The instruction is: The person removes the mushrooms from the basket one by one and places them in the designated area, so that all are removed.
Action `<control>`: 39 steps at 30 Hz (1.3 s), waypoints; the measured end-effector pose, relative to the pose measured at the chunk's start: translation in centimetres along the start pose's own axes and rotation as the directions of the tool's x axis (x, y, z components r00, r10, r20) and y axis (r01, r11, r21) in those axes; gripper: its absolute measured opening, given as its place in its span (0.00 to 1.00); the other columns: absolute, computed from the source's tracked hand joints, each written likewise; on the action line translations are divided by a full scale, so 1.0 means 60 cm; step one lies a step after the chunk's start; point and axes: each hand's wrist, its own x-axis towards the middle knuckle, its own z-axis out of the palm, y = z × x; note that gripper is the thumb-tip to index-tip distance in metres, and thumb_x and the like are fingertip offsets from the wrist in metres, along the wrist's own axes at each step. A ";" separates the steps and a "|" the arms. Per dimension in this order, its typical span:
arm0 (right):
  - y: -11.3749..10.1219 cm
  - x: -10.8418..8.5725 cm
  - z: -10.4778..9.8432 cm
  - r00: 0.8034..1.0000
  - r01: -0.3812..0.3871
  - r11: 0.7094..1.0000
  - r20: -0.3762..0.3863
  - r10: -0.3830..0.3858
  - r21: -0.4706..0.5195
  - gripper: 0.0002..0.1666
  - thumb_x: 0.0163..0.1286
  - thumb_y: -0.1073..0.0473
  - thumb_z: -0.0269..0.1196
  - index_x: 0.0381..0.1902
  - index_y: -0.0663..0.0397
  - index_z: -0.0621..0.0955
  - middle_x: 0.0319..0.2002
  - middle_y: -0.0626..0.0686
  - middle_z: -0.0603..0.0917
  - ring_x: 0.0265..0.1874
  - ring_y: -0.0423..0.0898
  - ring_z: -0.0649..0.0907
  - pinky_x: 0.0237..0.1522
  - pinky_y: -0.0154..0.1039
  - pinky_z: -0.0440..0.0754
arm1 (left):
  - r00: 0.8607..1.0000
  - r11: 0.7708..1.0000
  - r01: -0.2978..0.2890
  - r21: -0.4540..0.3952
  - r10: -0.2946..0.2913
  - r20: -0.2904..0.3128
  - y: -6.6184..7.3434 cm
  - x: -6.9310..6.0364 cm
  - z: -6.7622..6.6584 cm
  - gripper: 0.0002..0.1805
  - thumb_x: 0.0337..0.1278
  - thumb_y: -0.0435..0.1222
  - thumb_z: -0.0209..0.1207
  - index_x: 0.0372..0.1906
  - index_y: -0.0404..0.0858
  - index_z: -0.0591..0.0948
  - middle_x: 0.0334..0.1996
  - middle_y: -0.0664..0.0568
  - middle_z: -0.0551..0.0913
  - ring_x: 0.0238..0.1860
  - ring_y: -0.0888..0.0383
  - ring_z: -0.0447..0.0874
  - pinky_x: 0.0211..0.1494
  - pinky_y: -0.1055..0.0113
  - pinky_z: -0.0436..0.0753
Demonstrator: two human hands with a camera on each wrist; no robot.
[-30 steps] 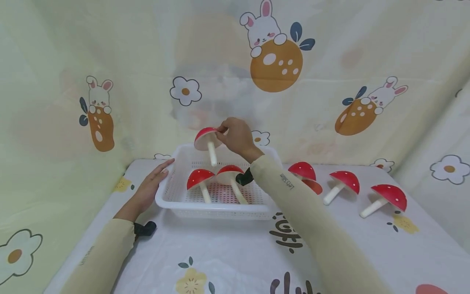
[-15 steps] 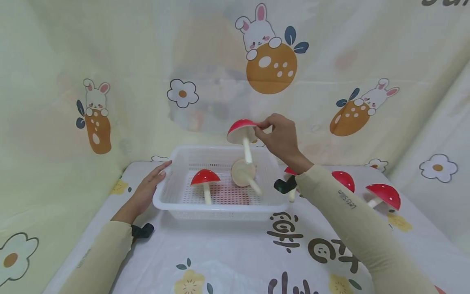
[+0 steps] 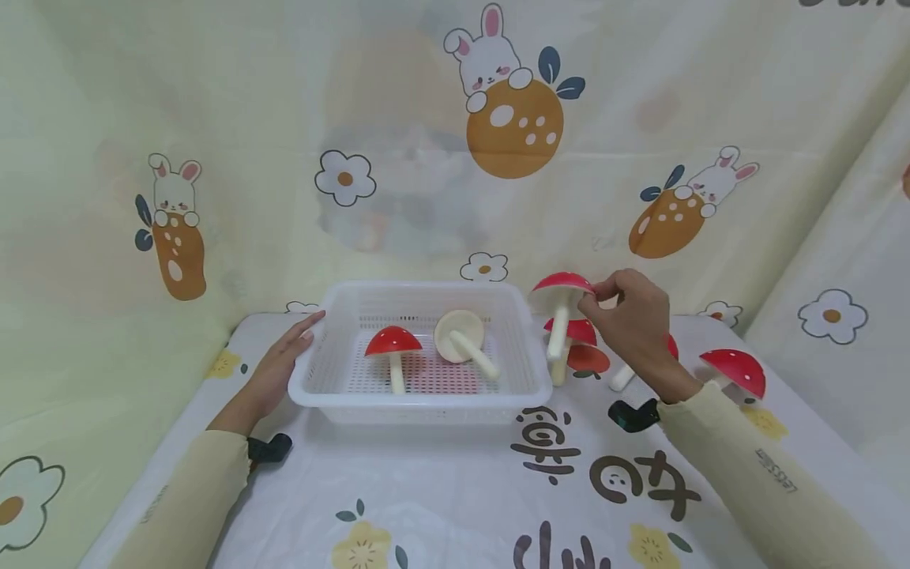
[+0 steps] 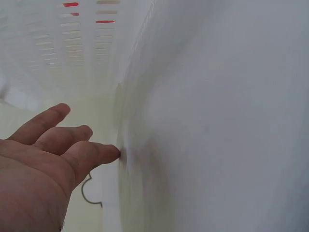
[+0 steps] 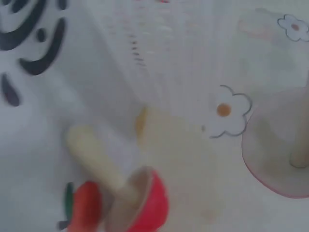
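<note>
Right hand (image 3: 633, 318) pinches mushroom (image 3: 561, 314) at centre-right by its rim, aptly; left hand (image 3: 276, 367), straight-fingered, touches basket (image 3: 419, 401). Probably light, stiff; slipperiness unclear.

"Letsslim" (image 3: 776, 470) is printed on the right sleeve (image 3: 768, 498), while the print on the left sleeve (image 3: 181, 502) is too faint to be read. Brown stylised characters (image 3: 546, 451) are borne by the tablecloth (image 3: 441, 474); dark lettering (image 3: 839, 3) on the backdrop (image 3: 249, 79) is cut off.

We see white-dotted red mushrooms (image 3: 393, 341), cream stems (image 3: 475, 354), white basket (image 3: 419, 401), white cloth (image 3: 441, 478) with yellow flowers (image 3: 362, 547) and dark brown lettering (image 3: 681, 495), pale cream backdrop (image 3: 398, 87) patterned with white rabbits (image 3: 490, 62), orange-brown fruit (image 3: 515, 146) and daisies (image 3: 344, 179), beige sleeves (image 3: 192, 494), black wrist cameras (image 3: 268, 450).
</note>
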 end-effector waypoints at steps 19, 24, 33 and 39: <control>0.099 -0.141 -0.005 0.980 0.031 0.994 0.199 -0.009 -0.108 0.13 0.44 0.68 0.75 0.22 0.55 0.79 0.22 0.54 0.84 0.22 0.49 0.81 0.24 0.40 0.80 | 1.000 1.000 0.004 0.030 -0.004 -0.003 0.014 -0.008 0.005 0.30 0.73 0.61 0.38 0.76 0.66 0.54 0.76 0.50 0.60 0.66 0.50 0.72 0.55 0.68 0.79; 0.092 -0.148 -0.009 0.979 0.026 0.993 0.202 -0.002 -0.116 0.14 0.43 0.68 0.76 0.22 0.55 0.79 0.22 0.54 0.84 0.22 0.49 0.81 0.24 0.39 0.80 | 1.000 0.999 0.012 0.038 -0.012 -0.009 0.011 -0.006 0.004 0.30 0.72 0.62 0.38 0.76 0.67 0.54 0.76 0.51 0.61 0.66 0.48 0.72 0.54 0.66 0.80; 0.079 -0.154 -0.023 0.974 0.045 0.988 0.227 -0.010 -0.150 0.19 0.41 0.66 0.79 0.23 0.54 0.77 0.22 0.51 0.81 0.22 0.45 0.79 0.21 0.35 0.76 | 1.000 0.998 0.024 0.065 -0.023 -0.019 0.009 -0.005 0.003 0.31 0.71 0.64 0.37 0.76 0.69 0.54 0.77 0.54 0.57 0.70 0.43 0.68 0.57 0.63 0.79; 0.075 -0.164 -0.034 0.971 0.081 0.979 0.237 -0.035 -0.185 0.18 0.41 0.65 0.79 0.23 0.54 0.78 0.21 0.52 0.82 0.20 0.45 0.78 0.19 0.34 0.75 | 1.000 0.998 0.014 0.067 -0.013 -0.024 0.011 -0.008 0.003 0.30 0.72 0.62 0.36 0.76 0.69 0.54 0.76 0.52 0.60 0.67 0.47 0.72 0.54 0.66 0.81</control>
